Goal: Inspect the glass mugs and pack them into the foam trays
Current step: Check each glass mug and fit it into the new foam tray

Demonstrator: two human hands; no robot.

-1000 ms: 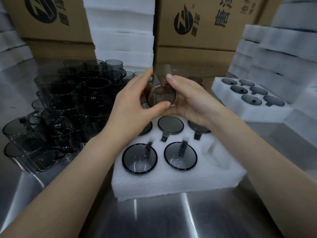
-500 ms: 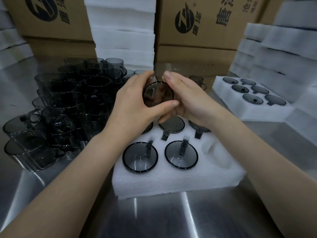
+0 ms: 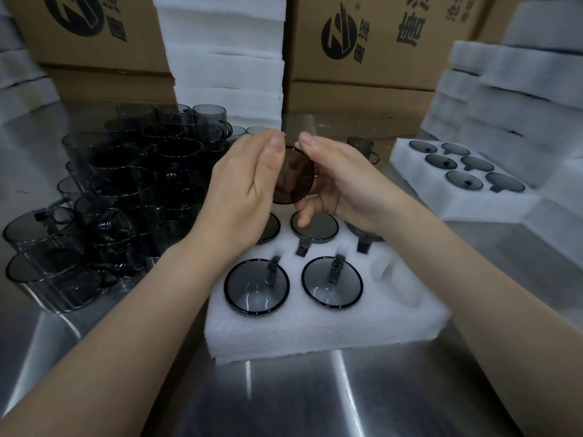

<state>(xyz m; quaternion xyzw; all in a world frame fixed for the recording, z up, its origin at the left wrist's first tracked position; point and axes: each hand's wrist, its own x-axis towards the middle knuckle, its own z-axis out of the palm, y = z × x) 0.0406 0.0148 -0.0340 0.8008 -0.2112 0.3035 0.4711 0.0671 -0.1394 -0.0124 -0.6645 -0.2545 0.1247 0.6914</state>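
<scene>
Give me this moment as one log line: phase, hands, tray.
phase: inspect | hands: left hand and right hand both hold one glass mug above foam tray | tray: five mugs seated, front-right pocket empty

The mug (image 3: 295, 176) between my left grip (image 3: 249, 184) and right grip (image 3: 340, 181) is smoky, glossy glass. Below the grip, the tray (image 3: 315, 329) is white foam, matt and grainy. The tabletop (image 3: 315, 398) under it is brushed metal with streaky reflections. Beyond the grip, the boxes (image 3: 378, 74) are matt brown cardboard.
</scene>
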